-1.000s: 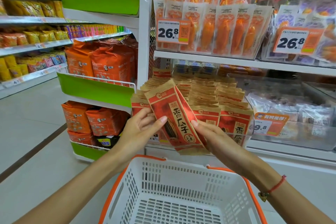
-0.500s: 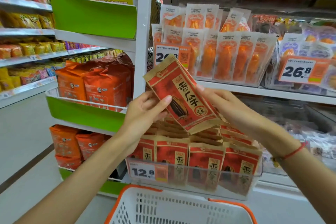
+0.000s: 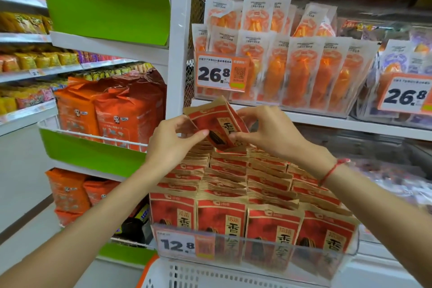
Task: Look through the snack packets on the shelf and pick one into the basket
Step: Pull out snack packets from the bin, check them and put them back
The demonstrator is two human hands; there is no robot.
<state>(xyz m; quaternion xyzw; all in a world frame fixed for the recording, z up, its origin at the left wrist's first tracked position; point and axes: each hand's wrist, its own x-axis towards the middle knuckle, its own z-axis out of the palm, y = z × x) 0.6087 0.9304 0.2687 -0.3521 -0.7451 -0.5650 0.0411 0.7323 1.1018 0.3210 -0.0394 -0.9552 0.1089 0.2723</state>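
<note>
Both hands, left hand (image 3: 171, 147) and right hand (image 3: 268, 133), pinch red snack packet (image 3: 218, 127) by side edges above shelf's rear rows. We judge it light, crinkly, pliable; hold edges, not middle.

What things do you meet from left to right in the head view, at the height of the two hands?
Orange panda bags → white shelf post → left hand → red seed packet held by both hands → right hand → red wrist string.
</note>
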